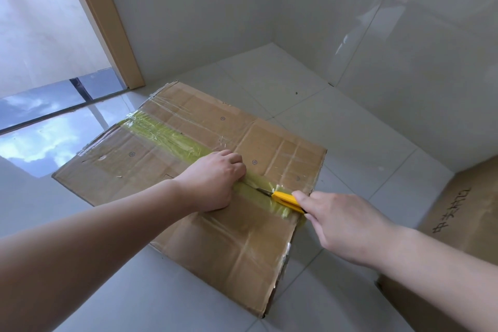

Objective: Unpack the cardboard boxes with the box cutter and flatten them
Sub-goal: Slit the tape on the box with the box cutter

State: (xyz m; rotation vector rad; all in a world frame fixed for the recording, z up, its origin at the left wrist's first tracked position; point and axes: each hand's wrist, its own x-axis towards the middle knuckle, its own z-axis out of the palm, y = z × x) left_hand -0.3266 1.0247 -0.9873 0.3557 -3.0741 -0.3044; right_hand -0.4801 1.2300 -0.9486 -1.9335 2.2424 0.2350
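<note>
Right hand (347, 226) has its fingers wrapped round the yellow box cutter (287, 200), blade in the green tape (164, 135) seam near the box's near right edge. Left hand (213, 180) is curled, knuckles pressing the cardboard box (229, 245) right beside the blade; I'd slide it back, keep the cut shallow. The box lies on the floor (336, 127); a second box (458, 213) at the right edge might crowd the elbow. Doorframe (107, 21) well beyond.

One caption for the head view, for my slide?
Right hand slits box tape with cutter; left hand steadies.
</note>
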